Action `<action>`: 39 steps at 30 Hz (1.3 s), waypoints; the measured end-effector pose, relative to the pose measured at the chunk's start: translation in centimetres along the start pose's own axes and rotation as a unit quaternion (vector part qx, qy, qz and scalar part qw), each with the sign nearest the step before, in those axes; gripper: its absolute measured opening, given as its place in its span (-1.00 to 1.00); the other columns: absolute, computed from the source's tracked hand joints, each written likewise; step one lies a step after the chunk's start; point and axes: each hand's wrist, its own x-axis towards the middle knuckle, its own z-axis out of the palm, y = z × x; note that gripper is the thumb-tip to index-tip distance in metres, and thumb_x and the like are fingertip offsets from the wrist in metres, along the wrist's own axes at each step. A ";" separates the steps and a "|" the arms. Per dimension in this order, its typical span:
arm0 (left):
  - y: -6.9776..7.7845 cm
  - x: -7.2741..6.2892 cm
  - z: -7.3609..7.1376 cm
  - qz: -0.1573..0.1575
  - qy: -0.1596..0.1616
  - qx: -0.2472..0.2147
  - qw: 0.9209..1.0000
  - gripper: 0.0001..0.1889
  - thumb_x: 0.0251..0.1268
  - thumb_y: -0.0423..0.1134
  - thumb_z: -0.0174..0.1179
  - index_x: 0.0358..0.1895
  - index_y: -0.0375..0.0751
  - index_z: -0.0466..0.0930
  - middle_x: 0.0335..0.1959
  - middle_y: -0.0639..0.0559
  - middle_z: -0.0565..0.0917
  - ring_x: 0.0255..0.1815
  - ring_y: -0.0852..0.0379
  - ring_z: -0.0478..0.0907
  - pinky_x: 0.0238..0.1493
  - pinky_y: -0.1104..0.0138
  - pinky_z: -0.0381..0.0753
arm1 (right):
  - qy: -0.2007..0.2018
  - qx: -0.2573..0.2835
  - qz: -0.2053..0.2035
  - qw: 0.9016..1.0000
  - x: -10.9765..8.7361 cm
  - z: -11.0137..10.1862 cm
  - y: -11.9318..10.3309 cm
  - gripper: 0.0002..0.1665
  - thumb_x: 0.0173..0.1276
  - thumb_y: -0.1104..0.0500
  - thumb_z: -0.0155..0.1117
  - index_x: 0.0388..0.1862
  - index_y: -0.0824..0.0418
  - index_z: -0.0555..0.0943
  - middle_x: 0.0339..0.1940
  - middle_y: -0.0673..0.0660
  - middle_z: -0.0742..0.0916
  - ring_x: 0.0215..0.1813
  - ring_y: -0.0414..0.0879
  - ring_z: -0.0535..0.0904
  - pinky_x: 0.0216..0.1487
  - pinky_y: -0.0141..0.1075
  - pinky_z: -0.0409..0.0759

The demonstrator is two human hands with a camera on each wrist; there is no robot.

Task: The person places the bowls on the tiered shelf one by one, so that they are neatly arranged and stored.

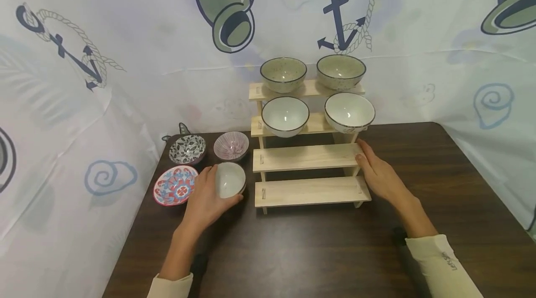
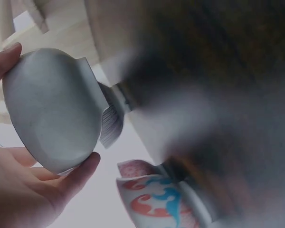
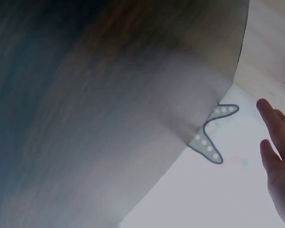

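Observation:
My left hand point(image 1: 206, 200) grips a small white bowl point(image 1: 229, 180) with a dark rim, thumb on the near side and fingers on the far left. The left wrist view shows the same bowl point(image 2: 52, 109) between thumb and fingertips; whether its foot touches the table is unclear. At the right end of a stepped wooden rack point(image 1: 310, 157), my right hand point(image 1: 378, 174) touches the second plank from the bottom with extended fingers. Two speckled greenish bowls point(image 1: 283, 75) stand on the rack's top step, and two white bowls point(image 1: 285, 117) on the step below.
Around the left hand stand a red-and-blue patterned dish point(image 1: 176, 185), a black-and-white leafy bowl point(image 1: 187, 150) and a purple striped bowl point(image 1: 231, 145). The dark wooden table point(image 1: 301, 251) meets a printed cloth backdrop point(image 1: 167, 32) behind the rack. The two lower planks bear no bowls.

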 end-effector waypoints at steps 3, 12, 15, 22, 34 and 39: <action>0.2 -0.1 -0.5 0.008 0.015 -0.010 1.000 0.14 -0.13 0.14 0.59 0.50 -0.42 0.27 0.42 -0.38 0.37 0.38 -0.36 0.36 0.25 -0.25 0.50 | -0.007 -0.012 -0.001 1.000 0.0 -0.1 0.0 -0.23 0.72 -0.26 -0.48 0.75 -0.02 -0.18 0.58 0.46 0.35 0.46 0.51 0.39 0.38 0.40 0.36; 0.2 0.1 -1.9 0.003 0.013 -0.033 0.999 0.14 -0.06 0.19 0.56 0.54 -0.34 0.23 0.51 -0.30 0.29 0.45 -0.31 0.31 0.26 -0.28 0.48 | -0.009 -0.022 -0.002 1.000 0.1 0.1 -0.2 -0.23 0.71 -0.27 -0.52 0.75 -0.04 -0.20 0.49 0.53 0.44 0.35 0.56 0.49 0.29 0.42 0.42; 0.3 0.2 -2.4 0.019 0.029 -0.042 0.999 0.14 -0.08 0.19 0.57 0.54 -0.31 0.25 0.51 -0.28 0.30 0.45 -0.28 0.30 0.27 -0.27 0.47 | -0.001 -0.011 0.002 1.000 0.1 0.2 -0.2 -0.25 0.72 -0.26 -0.51 0.75 -0.05 -0.17 0.45 0.57 0.46 0.31 0.58 0.51 0.25 0.43 0.44; 0.9 0.5 -3.5 0.043 0.064 -0.056 0.995 0.07 -0.15 0.13 0.62 0.49 -0.20 0.36 0.50 -0.26 0.32 0.49 -0.25 0.26 0.24 -0.28 0.45 | 0.009 -0.002 0.005 1.000 -0.1 0.4 -0.2 -0.25 0.72 -0.24 -0.52 0.74 -0.01 -0.16 0.43 0.61 0.46 0.24 0.61 0.54 0.19 0.43 0.47; 1.4 1.1 -5.4 0.073 0.054 -0.062 0.994 0.04 -0.11 0.13 0.61 0.49 -0.18 0.35 0.52 -0.19 0.33 0.51 -0.21 0.24 0.30 -0.26 0.40 | 0.014 0.015 0.010 1.000 -0.3 0.4 -0.1 -0.26 0.72 -0.24 -0.50 0.74 -0.04 -0.15 0.42 0.63 0.45 0.25 0.63 0.52 0.18 0.45 0.46; 1.8 1.3 -6.2 0.080 0.032 -0.071 0.994 0.06 -0.11 0.13 0.61 0.52 -0.13 0.32 0.55 -0.20 0.30 0.56 -0.22 0.20 0.37 -0.27 0.36 | 0.014 0.024 0.010 1.000 -0.3 0.4 -0.3 -0.27 0.72 -0.24 -0.50 0.74 -0.06 -0.15 0.44 0.63 0.43 0.27 0.63 0.51 0.20 0.45 0.45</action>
